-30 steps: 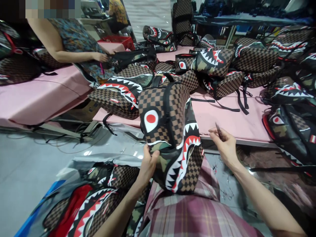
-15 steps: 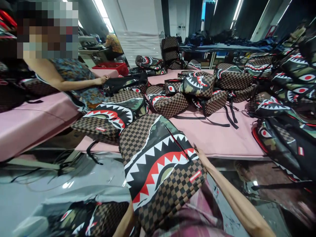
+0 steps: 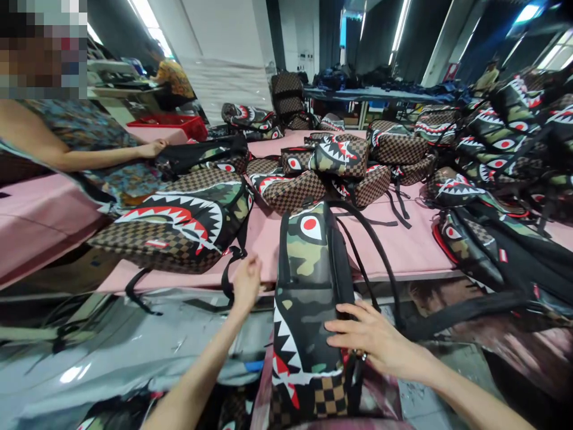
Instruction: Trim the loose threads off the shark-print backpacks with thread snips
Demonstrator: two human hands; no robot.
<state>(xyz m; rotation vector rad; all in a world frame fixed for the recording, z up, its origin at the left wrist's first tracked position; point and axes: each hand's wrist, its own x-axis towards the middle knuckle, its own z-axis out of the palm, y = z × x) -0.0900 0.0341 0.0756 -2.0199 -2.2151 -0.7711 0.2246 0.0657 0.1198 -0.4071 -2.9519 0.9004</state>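
Camouflage-and-brown-checkered shark-mouth backpack (image 3: 311, 292) standing over lap (image 3: 382, 394) at pink-covered desk (image 3: 416, 251) — right hand (image 3: 373, 337) resting, fingers spread, on its side; left hand (image 3: 248, 283) curling nearby, blurred, grasp unclear. Seemingly positioning step — further turning calling for two-handed hold.

A pink table (image 3: 403, 245) is stretching out ahead of the fingers (image 3: 347, 325); a 2nd pink table (image 3: 49, 209) is standing to their left. Grey floor (image 3: 120, 334) is shining lower left of them. Far beyond them, a blue table (image 3: 340, 94) is standing, a white pillar (image 3: 228, 30) is rising and bright strips (image 3: 401, 24) are glowing.
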